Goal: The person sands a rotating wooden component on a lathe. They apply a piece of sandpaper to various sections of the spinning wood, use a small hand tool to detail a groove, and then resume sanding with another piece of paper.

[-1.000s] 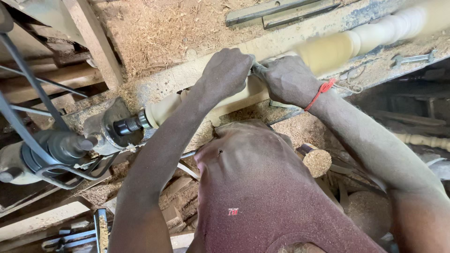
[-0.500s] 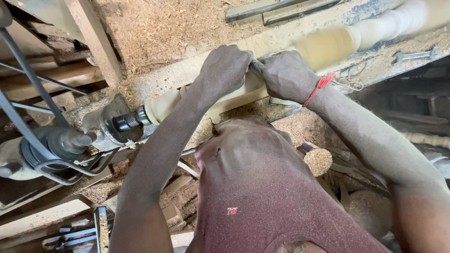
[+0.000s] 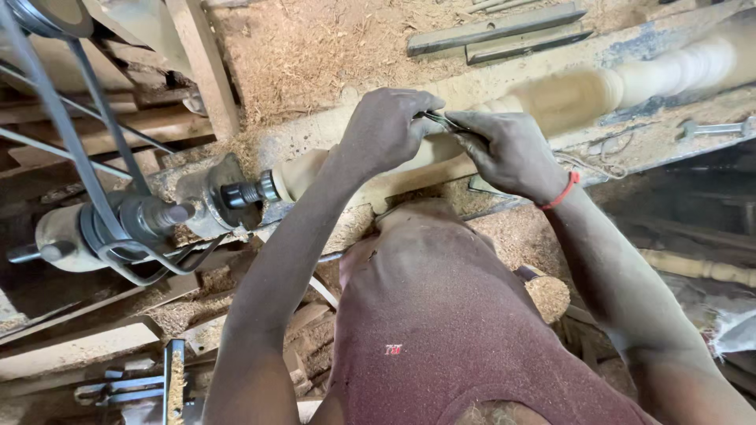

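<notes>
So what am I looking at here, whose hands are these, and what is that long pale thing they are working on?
The picture comes from a camera worn on a person's head, looking down over their own chest and arms. The long pale thing is a wooden spindle lying across a simple wood lathe; its outline is blurred, which suggests it is spinning. At its left end a metal shaft grips it, and further left a belt runs over a pulley.

Both hands meet over the spindle. The left hand and the right hand, which has a red band at the wrist, together hold a thin dark metal tool against the wood. What kind of tool it is cannot be told.

Sawdust covers the bench, and a few flat metal bars lie behind the spindle.
</notes>
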